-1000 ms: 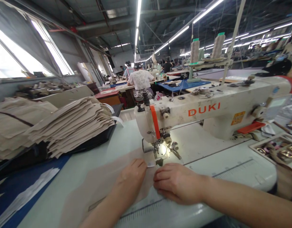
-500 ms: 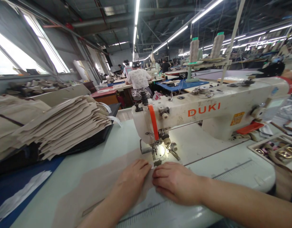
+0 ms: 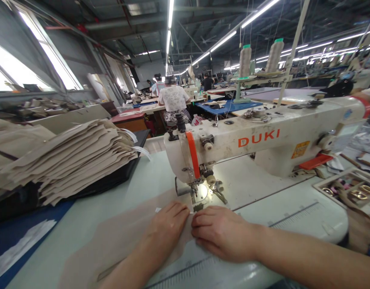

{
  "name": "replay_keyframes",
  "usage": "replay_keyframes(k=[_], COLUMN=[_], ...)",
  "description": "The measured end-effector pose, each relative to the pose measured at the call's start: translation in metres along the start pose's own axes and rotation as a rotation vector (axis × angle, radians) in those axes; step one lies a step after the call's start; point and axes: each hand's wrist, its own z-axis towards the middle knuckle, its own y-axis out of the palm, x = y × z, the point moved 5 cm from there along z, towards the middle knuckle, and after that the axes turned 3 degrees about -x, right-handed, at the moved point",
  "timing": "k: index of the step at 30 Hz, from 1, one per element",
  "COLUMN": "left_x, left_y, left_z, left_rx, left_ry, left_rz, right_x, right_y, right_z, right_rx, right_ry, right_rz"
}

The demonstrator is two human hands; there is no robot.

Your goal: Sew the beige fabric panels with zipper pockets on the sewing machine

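Note:
A beige fabric panel [image 3: 112, 237] lies flat on the pale sewing table and runs up to the presser foot [image 3: 198, 198] of a white DUKI sewing machine [image 3: 263, 138]. My left hand [image 3: 167, 226] presses on the panel just in front of the needle area, fingers curled down. My right hand [image 3: 219, 233] lies beside it, its fingertips holding the panel's edge close to the foot. A small white tag [image 3: 157, 209] shows on the fabric beyond my left hand. The needle point is too small to make out.
A tall stack of beige cut panels [image 3: 67, 160] sits on a black surface to the left. A tray of metal buckles [image 3: 350, 190] stands at the right. Thread cones [image 3: 245, 60] rise behind the machine, and a co-worker [image 3: 173, 98] sits farther back.
The view has drifted slightly, with the machine moving left in the picture. The small white tag now shows left of my left hand, and both hands stay on the panel.

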Motion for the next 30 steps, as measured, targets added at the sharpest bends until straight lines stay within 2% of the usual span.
replay_keyframes(k=[9,14,20,25,30], left_x=[0.003,0.003,0.002,0.005,0.004], left_y=[-0.003,-0.002,0.003,0.001,-0.003], left_z=[0.001,0.0,-0.003,-0.01,-0.02], left_rx=[0.044,0.023,-0.04,-0.052,-0.036], left_ry=[0.006,-0.009,-0.051,-0.044,-0.129], left_rz=[0.016,0.004,0.008,0.019,0.003], right_x=[0.001,0.001,0.018,0.022,0.019], right_y=[0.0,-0.002,-0.006,-0.004,-0.008], right_z=[0.0,0.001,0.007,0.011,0.014], right_rx=[0.013,0.027,0.074,-0.005,-0.037], right_ry=[0.0,0.0,0.17,0.226,0.238], right_rz=[0.008,0.023,-0.049,-0.093,-0.104])
